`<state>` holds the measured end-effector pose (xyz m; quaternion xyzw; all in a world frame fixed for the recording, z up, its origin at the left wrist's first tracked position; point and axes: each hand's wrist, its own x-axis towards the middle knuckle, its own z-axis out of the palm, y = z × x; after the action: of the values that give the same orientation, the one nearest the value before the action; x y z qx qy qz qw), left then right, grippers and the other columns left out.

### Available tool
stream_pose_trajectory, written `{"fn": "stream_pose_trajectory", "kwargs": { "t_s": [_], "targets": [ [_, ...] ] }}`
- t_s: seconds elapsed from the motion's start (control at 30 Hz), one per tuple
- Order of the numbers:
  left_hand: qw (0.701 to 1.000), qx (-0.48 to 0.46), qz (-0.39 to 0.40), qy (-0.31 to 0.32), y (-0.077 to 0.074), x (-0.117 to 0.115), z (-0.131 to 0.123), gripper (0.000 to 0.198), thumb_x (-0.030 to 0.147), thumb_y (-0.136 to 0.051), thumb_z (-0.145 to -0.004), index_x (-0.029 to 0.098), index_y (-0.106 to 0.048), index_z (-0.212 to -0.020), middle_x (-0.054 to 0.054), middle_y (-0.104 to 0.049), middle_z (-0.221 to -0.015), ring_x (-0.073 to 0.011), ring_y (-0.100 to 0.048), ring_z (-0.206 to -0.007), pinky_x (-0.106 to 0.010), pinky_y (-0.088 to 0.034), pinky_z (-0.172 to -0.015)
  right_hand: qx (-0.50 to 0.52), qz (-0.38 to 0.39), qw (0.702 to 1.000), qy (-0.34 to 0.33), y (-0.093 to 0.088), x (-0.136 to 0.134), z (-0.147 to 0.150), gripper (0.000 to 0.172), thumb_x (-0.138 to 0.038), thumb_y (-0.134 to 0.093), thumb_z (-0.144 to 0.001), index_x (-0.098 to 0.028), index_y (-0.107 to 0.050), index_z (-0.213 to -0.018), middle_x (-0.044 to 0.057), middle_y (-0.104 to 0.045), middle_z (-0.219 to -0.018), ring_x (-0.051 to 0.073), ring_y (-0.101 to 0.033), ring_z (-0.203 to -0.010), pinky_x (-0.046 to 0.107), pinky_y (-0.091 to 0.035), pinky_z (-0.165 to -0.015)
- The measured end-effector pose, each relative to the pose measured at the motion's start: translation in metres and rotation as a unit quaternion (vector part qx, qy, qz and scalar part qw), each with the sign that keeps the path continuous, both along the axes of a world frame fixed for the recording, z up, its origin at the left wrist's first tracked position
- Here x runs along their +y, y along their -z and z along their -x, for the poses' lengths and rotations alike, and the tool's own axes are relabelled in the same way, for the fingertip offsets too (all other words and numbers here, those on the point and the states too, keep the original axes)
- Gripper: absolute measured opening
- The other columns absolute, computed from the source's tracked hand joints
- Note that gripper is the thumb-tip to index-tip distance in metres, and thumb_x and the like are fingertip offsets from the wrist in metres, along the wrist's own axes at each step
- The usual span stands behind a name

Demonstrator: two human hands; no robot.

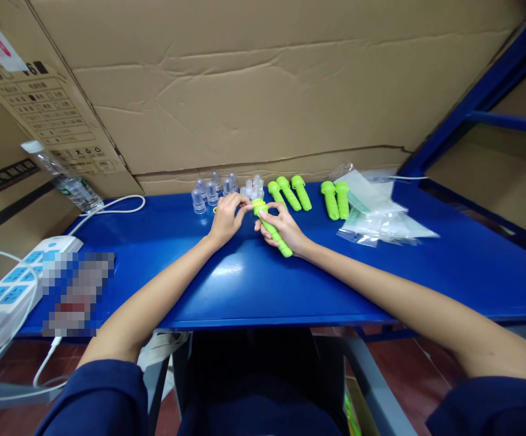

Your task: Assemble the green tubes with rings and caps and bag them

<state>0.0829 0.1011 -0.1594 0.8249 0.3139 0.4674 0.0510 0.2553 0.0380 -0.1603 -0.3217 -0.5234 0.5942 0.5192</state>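
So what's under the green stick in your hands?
The blue table. The right hand wraps the green stick, the left hand touches its top, so its underside is hidden.

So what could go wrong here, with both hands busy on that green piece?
The clear cups stand close behind the left hand, which pinches the top end of the green piece held in the right hand. A careless move might knock them over. The water bottle leans near the power strip, so a leak could perhaps reach the sockets.
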Motion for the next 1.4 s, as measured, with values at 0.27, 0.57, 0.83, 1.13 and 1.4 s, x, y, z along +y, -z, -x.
{"fn": "stream_pose_trajectory", "kwargs": {
  "t_s": [0.27,0.57,0.83,1.13,1.4],
  "targets": [
    [0.999,0.025,0.022,0.021,0.007,-0.001,-0.005,0.017,0.030,-0.048,-0.100,0.021,-0.055,-0.087,-0.009,-0.065,-0.090,-0.0242,-0.059,-0.087,-0.038,-0.042,-0.085,0.000,0.009,1.000,0.017,0.003,0.001,0.001,0.065,-0.057,-0.079,-0.073,-0.029,-0.028,-0.102,-0.007,-0.066,-0.067,0.009,-0.045,-0.042,0.016,-0.031,-0.032],
    [0.998,0.002,0.039,0.043,0.008,-0.003,-0.005,0.017,0.032,-0.050,-0.099,0.021,-0.056,-0.087,-0.008,-0.065,-0.088,-0.0226,-0.059,-0.085,-0.037,-0.043,-0.083,-0.010,0.006,0.999,0.030,0.000,0.000,0.000,0.065,-0.058,-0.079,-0.074,-0.028,-0.029,-0.104,-0.008,-0.063,-0.068,0.009,-0.048,-0.042,0.016,-0.032,-0.032],
    [0.996,-0.075,0.042,0.033,-0.004,-0.019,-0.011,0.017,0.037,-0.062,-0.094,0.021,-0.066,-0.090,-0.006,-0.071,-0.092,-0.0203,-0.064,-0.087,-0.036,-0.044,-0.087,-0.077,-0.081,0.990,0.085,0.002,0.002,-0.001,0.061,-0.051,-0.077,-0.078,-0.029,-0.029,-0.108,-0.012,-0.057,-0.066,0.008,-0.046,-0.037,0.017,-0.037,-0.028],
    [0.991,-0.116,0.059,0.003,-0.002,-0.025,-0.018,0.019,0.039,-0.069,-0.090,0.020,-0.067,-0.092,-0.006,-0.070,-0.090,-0.0198,-0.064,-0.085,-0.035,-0.047,-0.084,-0.130,-0.134,0.974,0.128,0.003,-0.005,0.001,0.048,-0.042,-0.073,-0.085,-0.030,-0.037,-0.114,-0.008,-0.056,-0.071,0.007,-0.045,-0.035,0.020,-0.035,-0.026],
    [0.992,-0.114,0.059,-0.006,-0.004,-0.028,-0.019,0.027,0.047,-0.068,-0.090,0.020,-0.068,-0.088,-0.006,-0.073,-0.089,-0.0206,-0.066,-0.085,-0.036,-0.047,-0.085,-0.142,-0.144,0.971,0.127,-0.001,-0.008,0.001,0.046,-0.037,-0.074,-0.083,-0.029,-0.038,-0.111,-0.008,-0.060,-0.071,0.008,-0.045,-0.032,0.022,-0.034,-0.025]
  ]
}}
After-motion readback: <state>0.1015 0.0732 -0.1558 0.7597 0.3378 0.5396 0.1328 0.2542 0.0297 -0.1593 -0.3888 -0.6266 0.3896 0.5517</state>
